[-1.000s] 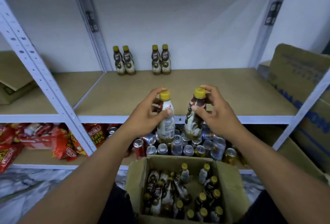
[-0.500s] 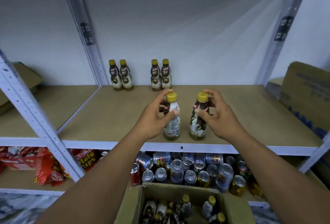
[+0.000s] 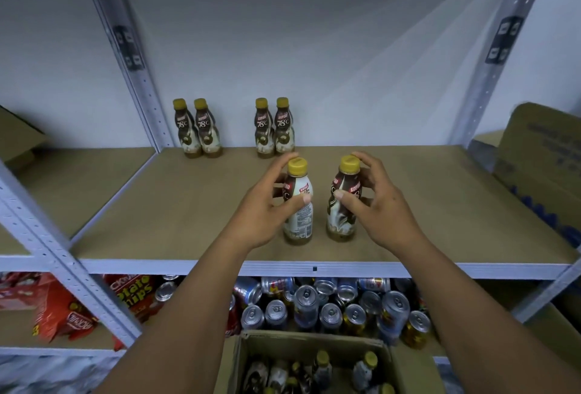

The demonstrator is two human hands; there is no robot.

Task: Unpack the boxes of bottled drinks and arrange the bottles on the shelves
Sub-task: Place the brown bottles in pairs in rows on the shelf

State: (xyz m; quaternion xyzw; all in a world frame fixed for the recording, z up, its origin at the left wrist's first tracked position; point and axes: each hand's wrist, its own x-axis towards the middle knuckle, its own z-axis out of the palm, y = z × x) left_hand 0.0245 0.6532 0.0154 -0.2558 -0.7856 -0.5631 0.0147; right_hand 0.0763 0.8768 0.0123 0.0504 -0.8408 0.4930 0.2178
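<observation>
1. Four back bottles stand in two pairs by the wall on the shelf.
2. The left hand grips the left bottle, upright near the shelf's front.
3. The right hand grips the right bottle, just beside it.

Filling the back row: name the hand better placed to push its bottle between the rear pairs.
Left hand: its pale bottle stands nearer that gap; the right hand holds the brown bottle farther right.
</observation>
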